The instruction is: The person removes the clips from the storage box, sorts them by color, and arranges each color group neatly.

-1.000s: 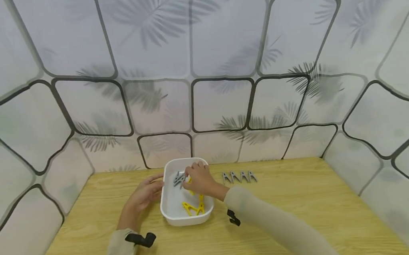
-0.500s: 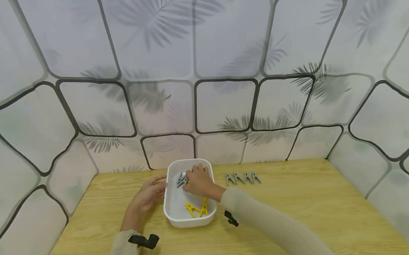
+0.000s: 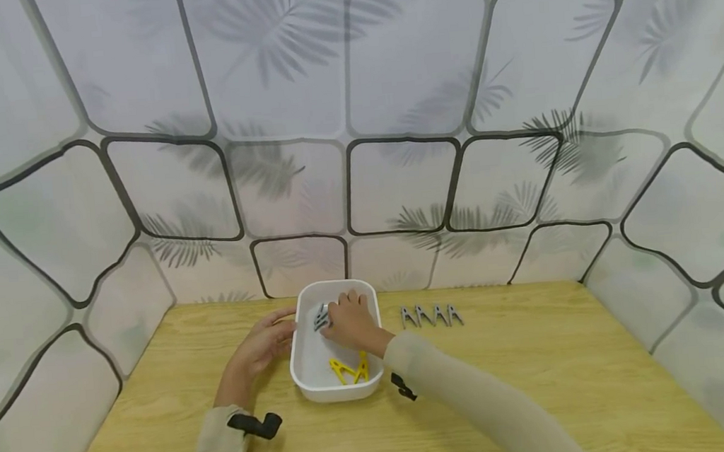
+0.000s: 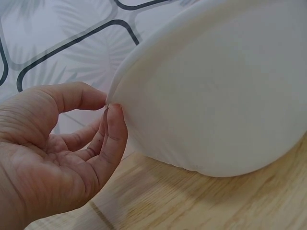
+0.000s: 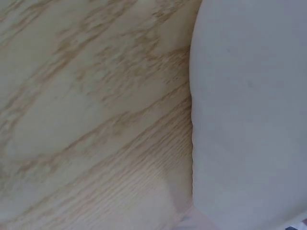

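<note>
A white plastic basin (image 3: 307, 386) stands on the table. My left hand (image 3: 264, 344) is at its left side; in the left wrist view the fingertips (image 4: 116, 112) touch the outer wall (image 4: 216, 96) close to the rim. Inside the basin, my right hand (image 3: 350, 323) reaches down over the right half with its fingers curled. Its fingertips are hidden, and I cannot tell what they hold. Grey clothespins (image 3: 321, 318) lie just left of it. Nearer me, yellow clothespins (image 3: 349, 371) lie on the basin floor. The right wrist view shows only the basin's outer wall (image 5: 249, 115) and wood.
Several grey clothespins (image 3: 431, 315) stand in a row on the wooden table (image 3: 513, 356), right of the basin. A patterned wall covering (image 3: 390, 181) rises behind the table. Black camera mounts (image 3: 255, 426) sit on both wrists.
My right hand has shifted slightly and sits lower in the basin. Yellow that showed by its fingers a second ago is now out of sight. The left hand stays at the basin's side.
</note>
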`<control>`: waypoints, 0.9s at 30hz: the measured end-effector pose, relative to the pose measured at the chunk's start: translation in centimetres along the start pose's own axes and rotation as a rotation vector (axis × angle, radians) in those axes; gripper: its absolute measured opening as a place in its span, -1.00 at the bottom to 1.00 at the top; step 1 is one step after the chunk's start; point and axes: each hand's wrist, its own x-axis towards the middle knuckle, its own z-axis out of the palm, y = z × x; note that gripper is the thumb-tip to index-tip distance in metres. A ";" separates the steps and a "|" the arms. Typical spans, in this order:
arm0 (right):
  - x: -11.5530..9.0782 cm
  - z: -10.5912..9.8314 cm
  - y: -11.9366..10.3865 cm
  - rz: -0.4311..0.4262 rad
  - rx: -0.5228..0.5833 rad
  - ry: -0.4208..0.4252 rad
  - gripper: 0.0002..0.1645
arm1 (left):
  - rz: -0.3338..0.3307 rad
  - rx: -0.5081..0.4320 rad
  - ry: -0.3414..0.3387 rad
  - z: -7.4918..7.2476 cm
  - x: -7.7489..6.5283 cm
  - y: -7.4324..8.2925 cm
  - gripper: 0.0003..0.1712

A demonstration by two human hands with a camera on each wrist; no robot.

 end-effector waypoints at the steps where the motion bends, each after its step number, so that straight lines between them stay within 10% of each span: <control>1: 0.0 0.0 0.0 0.000 0.001 0.001 -0.55 | 0.002 0.003 0.001 0.0 0.0 0.0 -0.31; 27: -1.1 -0.4 0.3 -0.018 0.086 0.123 -0.88 | 0.004 0.020 0.017 0.2 0.1 0.1 -0.33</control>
